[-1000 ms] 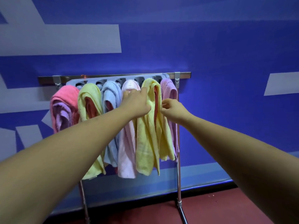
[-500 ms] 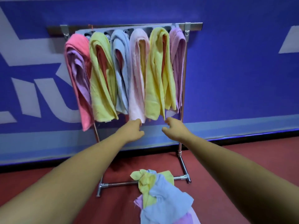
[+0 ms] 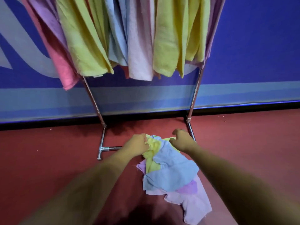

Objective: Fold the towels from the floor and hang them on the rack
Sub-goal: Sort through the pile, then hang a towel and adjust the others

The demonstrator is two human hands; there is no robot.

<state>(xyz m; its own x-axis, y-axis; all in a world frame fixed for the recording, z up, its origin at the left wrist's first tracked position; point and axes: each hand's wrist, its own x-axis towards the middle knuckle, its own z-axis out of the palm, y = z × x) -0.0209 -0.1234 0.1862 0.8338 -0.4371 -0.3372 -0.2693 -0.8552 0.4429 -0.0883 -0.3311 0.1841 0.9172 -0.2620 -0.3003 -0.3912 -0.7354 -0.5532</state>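
1. Hung towels (image 3: 84, 46) crowd the rack (image 3: 93, 98), pink at left thru yellow, blue, pale pink, yellow, to lilac. Each is draped so its ends drop free. Top bar is out of shot.
2. left hand (image 3: 138, 144): fingers curled into the yellow towel (image 3: 151, 151), grasping a bunch, prob. to lift it off the pile.
3. Floor pile, at the rack's base bar (image 3: 112, 148): yellow towel at far end, blue towel (image 3: 172, 169) across the middle, lilac towel (image 3: 193, 208) under & nearest. All crumpled, none folded yet.
4. right hand (image 3: 182, 141): fingers bent down at the pile's far edge; can't tell if cloth is pinched.
5. Surface: red floor (image 3: 48, 159), matt.
6. Room: blue wall (image 3: 251, 46) w/ pale band low down, dark skirting.
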